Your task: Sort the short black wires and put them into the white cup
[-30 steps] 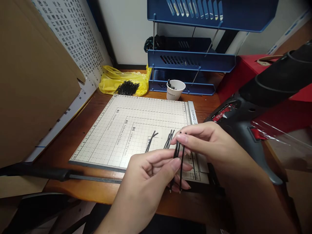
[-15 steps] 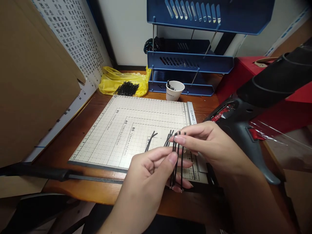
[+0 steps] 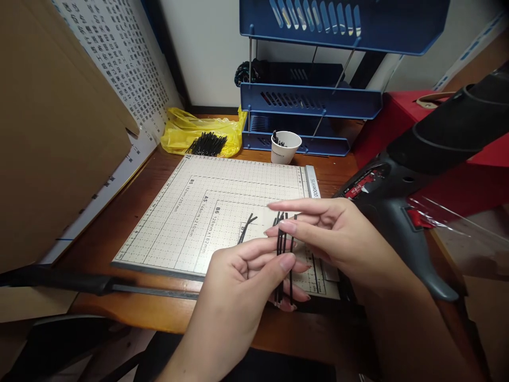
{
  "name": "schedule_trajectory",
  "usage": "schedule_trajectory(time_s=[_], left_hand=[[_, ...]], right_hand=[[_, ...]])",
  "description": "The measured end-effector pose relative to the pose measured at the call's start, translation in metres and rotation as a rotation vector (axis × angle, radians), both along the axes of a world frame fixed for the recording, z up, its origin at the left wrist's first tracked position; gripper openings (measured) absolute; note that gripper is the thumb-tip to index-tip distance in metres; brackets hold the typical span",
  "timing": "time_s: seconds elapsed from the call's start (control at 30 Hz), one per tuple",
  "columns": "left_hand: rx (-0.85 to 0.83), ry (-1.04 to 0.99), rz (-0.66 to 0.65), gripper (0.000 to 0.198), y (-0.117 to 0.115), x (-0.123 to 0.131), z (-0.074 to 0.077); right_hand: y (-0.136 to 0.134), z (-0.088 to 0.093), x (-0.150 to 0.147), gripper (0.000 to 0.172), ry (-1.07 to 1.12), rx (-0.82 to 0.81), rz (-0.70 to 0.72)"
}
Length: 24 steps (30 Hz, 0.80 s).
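Several thin black sticks [image 3: 280, 249] stand upright between my two hands, above the near right corner of a gridded cutting board [image 3: 222, 212]. My left hand [image 3: 242, 286] pinches their lower part between thumb and fingers. My right hand [image 3: 330, 239] holds their upper part with its fingertips, the index finger stretched out to the left. A few loose black sticks [image 3: 246, 228] lie on the board just behind my hands.
A black and grey power tool [image 3: 401, 191] lies at the right beside a red box [image 3: 401, 114]. A white paper cup [image 3: 284, 146], a yellow bag with black sticks [image 3: 207, 139] and blue trays [image 3: 310, 101] stand at the back. Cardboard [image 3: 51, 132] leans at the left.
The sticks have been drawn closer together into a tighter bundle and shifted slightly left. My right index finger has stretched out to the left.
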<state>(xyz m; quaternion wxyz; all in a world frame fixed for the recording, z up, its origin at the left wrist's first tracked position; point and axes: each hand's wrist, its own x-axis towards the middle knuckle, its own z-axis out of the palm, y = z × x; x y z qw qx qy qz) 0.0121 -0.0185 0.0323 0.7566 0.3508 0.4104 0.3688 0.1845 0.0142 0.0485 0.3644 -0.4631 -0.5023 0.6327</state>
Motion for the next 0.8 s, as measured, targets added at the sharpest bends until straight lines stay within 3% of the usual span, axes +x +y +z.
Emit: schedule_trajectory(time_s=[0.07, 0.27, 0.5, 0.8], left_hand=[[0.007, 0.009, 0.01, 0.018, 0.0011, -0.0002, 0.0007], [0.028, 0.001, -0.019, 0.017, 0.0023, -0.0034, 0.0004], [0.009, 0.023, -0.071, 0.023, 0.0038, -0.0012, 0.0013], [0.012, 0.018, -0.076, 0.024, -0.0009, -0.0034, -0.0026]], right_hand=[[-0.0019, 0.0009, -0.0035, 0.054, 0.016, -0.032, -0.034], [-0.0051, -0.0015, -0.0082, 0.028, 0.061, 0.056, -0.055], [-0.0071, -0.0003, -0.0068, 0.025, 0.08, -0.049, -0.071], [-0.0089, -0.0014, -0.0032, 0.025, -0.123, 0.116, -0.167]])
